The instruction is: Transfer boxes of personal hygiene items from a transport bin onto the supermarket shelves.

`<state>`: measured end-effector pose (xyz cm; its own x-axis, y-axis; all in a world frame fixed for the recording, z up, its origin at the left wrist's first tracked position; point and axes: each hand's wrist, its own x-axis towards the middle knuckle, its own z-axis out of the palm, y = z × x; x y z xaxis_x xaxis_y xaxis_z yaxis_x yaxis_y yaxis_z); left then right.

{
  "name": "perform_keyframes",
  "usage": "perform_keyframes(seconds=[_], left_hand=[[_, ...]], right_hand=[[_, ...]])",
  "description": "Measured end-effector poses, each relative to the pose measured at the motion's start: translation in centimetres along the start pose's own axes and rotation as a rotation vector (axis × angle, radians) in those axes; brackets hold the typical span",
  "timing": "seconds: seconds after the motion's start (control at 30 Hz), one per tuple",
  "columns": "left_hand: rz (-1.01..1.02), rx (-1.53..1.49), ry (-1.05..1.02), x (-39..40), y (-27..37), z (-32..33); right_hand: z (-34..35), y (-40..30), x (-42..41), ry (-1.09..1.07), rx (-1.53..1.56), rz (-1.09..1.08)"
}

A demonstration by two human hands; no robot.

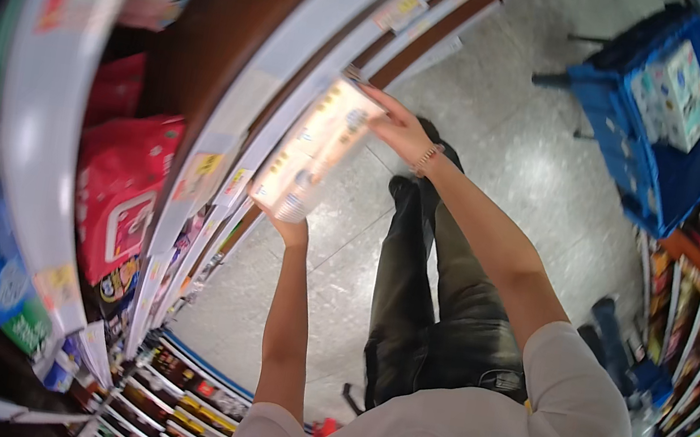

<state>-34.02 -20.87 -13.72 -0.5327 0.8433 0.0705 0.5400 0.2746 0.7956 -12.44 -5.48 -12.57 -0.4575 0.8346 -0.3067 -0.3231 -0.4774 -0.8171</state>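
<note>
Both of my hands hold a long, pale wrapped pack (pixel 323 150), likely tissues, one at each end. My left hand (pixel 289 228) supports its near end from below, the fingers mostly hidden behind it. At the far end, my right hand (pixel 403 133) grips the side and corner, with a bracelet on that wrist. Glare and blur cover part of the pack's printing. The pack is tilted in front of the shelf edges (pixel 270 118), and whether it touches them cannot be told.
Red bags (pixel 122 198) and a blue-green pack (pixel 2 275) sit on the left shelves. At upper right stands a blue basket cart (pixel 614 132) holding a white patterned box (pixel 672 97). Stocked shelves (pixel 696 352) line the right, near another person's legs (pixel 610 342).
</note>
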Motion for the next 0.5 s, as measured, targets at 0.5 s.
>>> perform_keyframes(seconds=[0.5], left_hand=[[0.133, 0.303, -0.496, 4.0, -2.5, -2.1]], right_hand=[[-0.7, 4.4, 1.8, 0.012, -0.180, -0.304]])
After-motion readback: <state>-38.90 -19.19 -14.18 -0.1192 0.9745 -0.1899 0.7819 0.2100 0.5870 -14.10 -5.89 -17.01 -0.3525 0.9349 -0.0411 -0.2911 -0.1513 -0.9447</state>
